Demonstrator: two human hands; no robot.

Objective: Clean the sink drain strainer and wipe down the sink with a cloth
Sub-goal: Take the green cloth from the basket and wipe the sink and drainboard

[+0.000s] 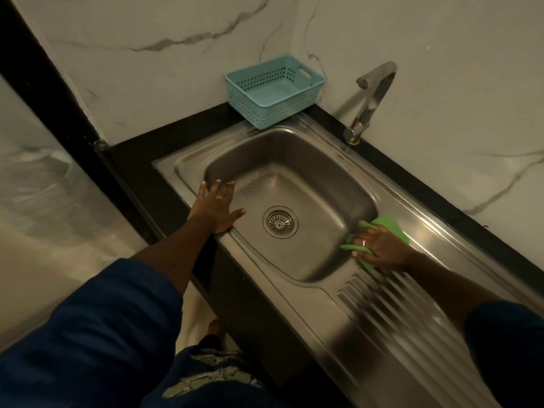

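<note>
A stainless steel sink point(329, 189) is set in a black counter, and the round metal drain strainer point(280, 221) sits in the middle of its basin floor. My right hand point(379, 245) presses a green cloth point(390, 226) flat on the sink's right rim, at the basin's edge next to the ribbed drainboard. Fingers lie spread over the cloth. My left hand point(216, 206) rests flat and open on the sink's left rim, thumb pointing toward the basin. It holds nothing.
A light blue perforated plastic basket point(272, 91) stands empty on the counter at the back corner against the marble wall. A metal tap point(369, 98) rises at the back right. The ribbed drainboard point(391, 307) stretches toward me on the right.
</note>
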